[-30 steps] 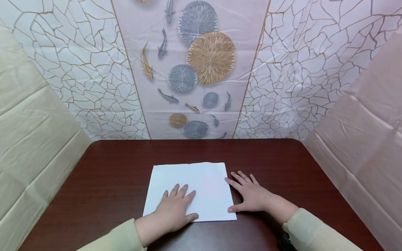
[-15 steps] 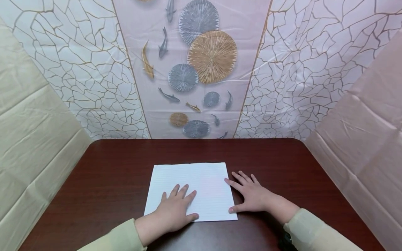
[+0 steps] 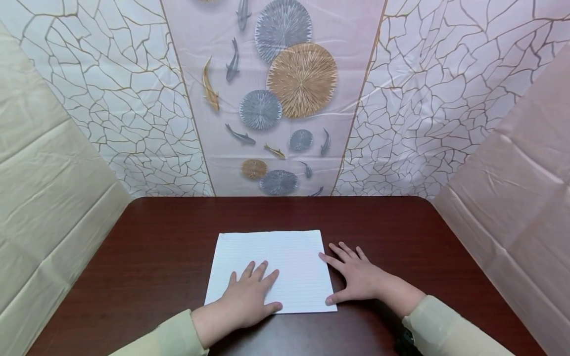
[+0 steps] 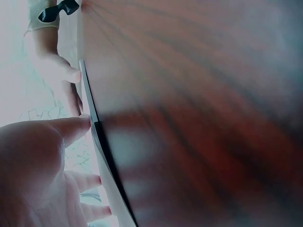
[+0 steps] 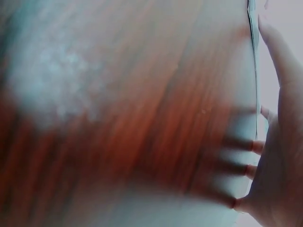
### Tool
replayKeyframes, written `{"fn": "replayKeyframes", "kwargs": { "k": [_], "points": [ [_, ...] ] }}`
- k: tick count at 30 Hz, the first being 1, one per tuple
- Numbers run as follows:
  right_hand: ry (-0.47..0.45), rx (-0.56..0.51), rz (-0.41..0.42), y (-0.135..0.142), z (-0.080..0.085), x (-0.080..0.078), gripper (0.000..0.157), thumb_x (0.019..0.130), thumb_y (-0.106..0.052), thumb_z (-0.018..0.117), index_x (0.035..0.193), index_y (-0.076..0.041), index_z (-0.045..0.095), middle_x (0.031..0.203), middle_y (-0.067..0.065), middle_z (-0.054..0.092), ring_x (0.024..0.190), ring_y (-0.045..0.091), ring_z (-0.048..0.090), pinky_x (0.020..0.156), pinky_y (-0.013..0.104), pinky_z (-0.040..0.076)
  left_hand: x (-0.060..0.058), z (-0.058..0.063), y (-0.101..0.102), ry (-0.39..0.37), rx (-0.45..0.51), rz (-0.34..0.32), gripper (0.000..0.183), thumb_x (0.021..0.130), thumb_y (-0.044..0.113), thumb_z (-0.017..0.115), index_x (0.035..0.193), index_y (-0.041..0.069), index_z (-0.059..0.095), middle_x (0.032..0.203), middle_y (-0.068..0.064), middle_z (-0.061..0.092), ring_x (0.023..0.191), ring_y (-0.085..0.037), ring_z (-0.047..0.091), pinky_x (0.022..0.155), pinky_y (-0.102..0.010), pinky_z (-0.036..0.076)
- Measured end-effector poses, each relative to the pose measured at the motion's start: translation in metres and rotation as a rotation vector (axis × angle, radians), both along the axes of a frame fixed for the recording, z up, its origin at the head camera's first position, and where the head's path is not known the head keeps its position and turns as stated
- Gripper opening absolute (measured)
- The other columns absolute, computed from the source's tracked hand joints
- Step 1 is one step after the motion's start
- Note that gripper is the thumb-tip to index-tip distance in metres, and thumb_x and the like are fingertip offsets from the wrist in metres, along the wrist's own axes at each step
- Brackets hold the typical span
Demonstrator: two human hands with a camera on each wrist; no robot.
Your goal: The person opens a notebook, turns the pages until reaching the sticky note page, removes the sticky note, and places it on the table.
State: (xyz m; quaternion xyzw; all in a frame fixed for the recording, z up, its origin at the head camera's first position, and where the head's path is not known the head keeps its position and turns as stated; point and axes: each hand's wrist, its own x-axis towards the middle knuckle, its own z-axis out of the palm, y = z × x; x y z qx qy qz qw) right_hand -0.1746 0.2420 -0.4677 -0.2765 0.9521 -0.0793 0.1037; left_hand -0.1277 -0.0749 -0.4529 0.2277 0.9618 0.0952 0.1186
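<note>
White lined paper (image 3: 294, 262) lies flat on the dark red-brown table, with a faint fold line down its middle. My left hand (image 3: 247, 299) rests on its lower left part, fingers spread and straight. At the paper's right edge is my right hand (image 3: 360, 279); its thumb and index fingertip touch the edge while the other fingers spread over the table. In the left wrist view the paper's thin edge (image 4: 90, 94) shows beside the left thumb. The right wrist view has the right hand (image 5: 289, 142) with fingertips down on the tabletop.
The table (image 3: 156, 257) has rounded far corners. Behind it hangs a patterned cloth (image 3: 267, 138) with fish and round motifs. Plain creased cloth walls (image 3: 49, 198) stand at both sides. A dark band (image 3: 406, 341) is at the right wrist.
The paper's far edge, slightly raised near its middle at first, now lies flatter. Both hands keep nearly the same place; the whole view shifts very slightly.
</note>
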Motion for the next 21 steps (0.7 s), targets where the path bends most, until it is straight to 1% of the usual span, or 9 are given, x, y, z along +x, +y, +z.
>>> {"fn": "replayKeyframes", "kwargs": {
  "k": [12, 21],
  "points": [
    [0.011, 0.003, -0.010, -0.0024, 0.0008, 0.0010, 0.112, 0.068, -0.089, 0.055, 0.158, -0.027, 0.028, 0.162, 0.015, 0.021, 0.149, 0.040, 0.014, 0.109, 0.073, 0.014, 0.0002, 0.0002, -0.0005, -0.008, 0.002, 0.003, 0.076, 0.090, 0.064, 0.057, 0.152, 0.023, 0.041, 0.159, -0.012, 0.031, 0.145, -0.043, 0.026, 0.104, -0.074, 0.025],
    [0.023, 0.000, -0.026, -0.0059, 0.0018, 0.0010, 0.112, 0.067, -0.090, 0.055, 0.156, -0.026, 0.032, 0.161, 0.016, 0.025, 0.148, 0.042, 0.017, 0.107, 0.074, 0.016, -0.0008, 0.0002, -0.0009, -0.002, 0.002, 0.002, 0.077, 0.089, 0.064, 0.057, 0.152, 0.023, 0.042, 0.159, -0.012, 0.031, 0.145, -0.043, 0.026, 0.103, -0.074, 0.025]
  ]
}}
